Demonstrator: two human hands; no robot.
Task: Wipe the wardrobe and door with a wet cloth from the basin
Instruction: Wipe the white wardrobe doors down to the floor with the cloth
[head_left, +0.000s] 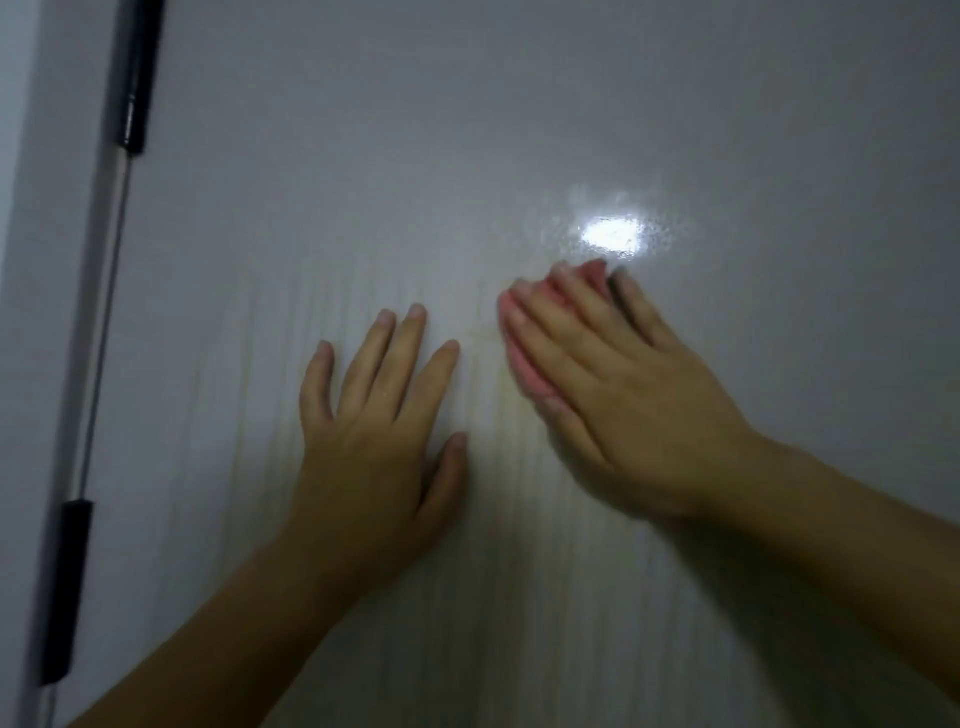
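A pale grey, faintly ribbed panel (519, 130) of the wardrobe or door fills the view; which of the two it is I cannot tell. My right hand (608, 384) presses a pink cloth (524, 364) flat against it with straight fingers; most of the cloth is hidden under the palm. Just above the fingertips the surface shines wet under a bright glare (613, 235). My left hand (379, 426) rests flat on the panel to the left of the cloth, fingers spread, holding nothing. The right hand is blurred.
A long vertical handle (104, 322), silver bar with black ends, runs down the panel's left edge. A lighter strip of frame or wall (21, 260) lies left of it. The basin is out of view.
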